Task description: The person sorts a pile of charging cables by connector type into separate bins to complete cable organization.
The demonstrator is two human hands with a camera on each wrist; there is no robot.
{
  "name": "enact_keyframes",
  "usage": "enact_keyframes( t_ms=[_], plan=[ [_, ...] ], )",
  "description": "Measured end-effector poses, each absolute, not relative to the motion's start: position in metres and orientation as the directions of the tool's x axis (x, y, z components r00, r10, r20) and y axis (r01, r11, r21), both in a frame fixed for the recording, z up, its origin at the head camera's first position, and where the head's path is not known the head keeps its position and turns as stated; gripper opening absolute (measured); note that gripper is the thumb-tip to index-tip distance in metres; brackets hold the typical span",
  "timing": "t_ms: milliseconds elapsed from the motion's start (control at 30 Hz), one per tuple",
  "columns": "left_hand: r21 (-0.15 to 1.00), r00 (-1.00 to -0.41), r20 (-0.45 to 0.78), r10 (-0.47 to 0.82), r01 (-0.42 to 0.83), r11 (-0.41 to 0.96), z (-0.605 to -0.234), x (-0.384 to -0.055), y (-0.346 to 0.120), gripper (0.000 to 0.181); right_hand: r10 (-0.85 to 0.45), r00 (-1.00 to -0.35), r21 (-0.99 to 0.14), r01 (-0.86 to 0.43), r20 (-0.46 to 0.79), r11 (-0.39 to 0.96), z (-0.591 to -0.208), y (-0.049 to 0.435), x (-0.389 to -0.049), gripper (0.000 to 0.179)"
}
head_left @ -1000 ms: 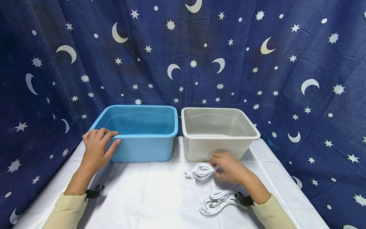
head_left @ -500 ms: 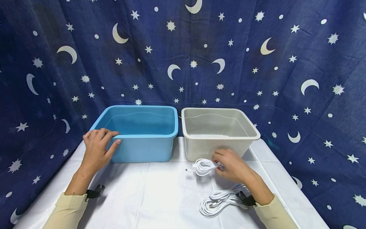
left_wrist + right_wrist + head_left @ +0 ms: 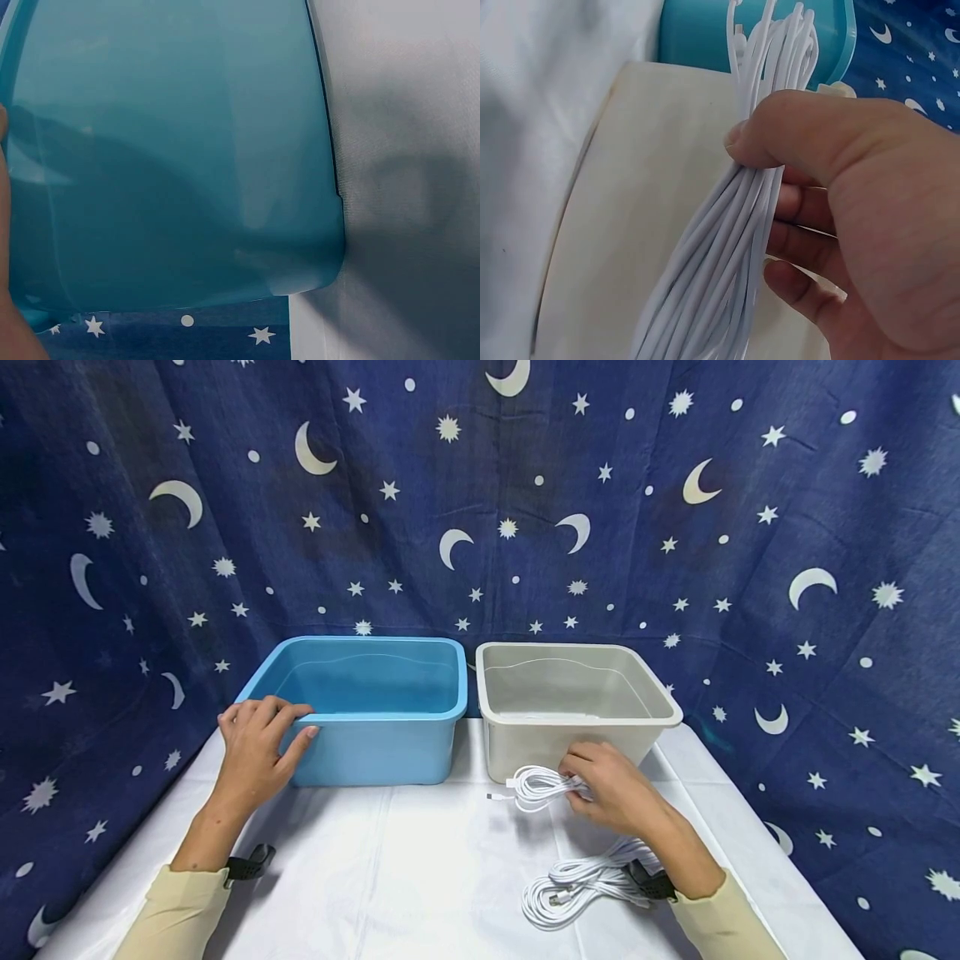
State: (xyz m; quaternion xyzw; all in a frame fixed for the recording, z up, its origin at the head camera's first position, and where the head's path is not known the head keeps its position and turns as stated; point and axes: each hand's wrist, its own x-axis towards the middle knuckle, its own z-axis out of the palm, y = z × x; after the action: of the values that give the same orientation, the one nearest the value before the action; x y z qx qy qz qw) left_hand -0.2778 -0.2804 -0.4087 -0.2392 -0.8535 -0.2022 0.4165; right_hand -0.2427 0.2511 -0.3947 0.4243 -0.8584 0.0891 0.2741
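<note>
A coiled white USB cable (image 3: 534,787) is pinched between the thumb and fingers of my right hand (image 3: 611,789), raised just in front of the grey bin (image 3: 517,752). Its plug end sticks out to the left. In the right wrist view the thumb presses across the bunched strands of the cable (image 3: 716,255). My left hand (image 3: 258,739) grips the front left rim of the blue bin (image 3: 382,752), fingers over the edge and thumb against the outer wall. The left wrist view mostly shows that wall of the blue bin (image 3: 172,165).
More coiled white cable (image 3: 573,893) lies on the white tablecloth (image 3: 420,877) below my right forearm, partly hidden by it. Both bins stand side by side at the back, with a narrow gap between them. A dark blue star-and-moon curtain (image 3: 495,468) hangs behind.
My right hand has lifted the coiled cable a little, up along the front of the grey bin. The left hand and both bins have stayed put.
</note>
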Motion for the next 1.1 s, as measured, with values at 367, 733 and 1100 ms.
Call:
enact_keyframes(
  t_ms=[367, 733, 1100],
  plan=[
    [0.149, -0.542, 0.807, 0.234, 0.57, 0.808, -0.41, -0.277, -0.28, 0.027, -0.672, -0.464, 0.106, -0.773, 0.577, 0.625, -0.39, 0.251, -0.241, 0.027],
    [0.151, -0.542, 0.808, 0.231, 0.57, 0.808, -0.409, -0.277, -0.279, 0.027, -0.65, -0.439, 0.123, -0.764, 0.62, 0.634, -0.382, 0.251, -0.239, 0.027],
    [0.154, -0.542, 0.809, 0.227, 0.569, 0.807, -0.408, -0.277, -0.279, 0.028, -0.64, -0.424, 0.142, -0.754, 0.641, 0.641, -0.378, 0.249, -0.237, 0.025]
  ],
)
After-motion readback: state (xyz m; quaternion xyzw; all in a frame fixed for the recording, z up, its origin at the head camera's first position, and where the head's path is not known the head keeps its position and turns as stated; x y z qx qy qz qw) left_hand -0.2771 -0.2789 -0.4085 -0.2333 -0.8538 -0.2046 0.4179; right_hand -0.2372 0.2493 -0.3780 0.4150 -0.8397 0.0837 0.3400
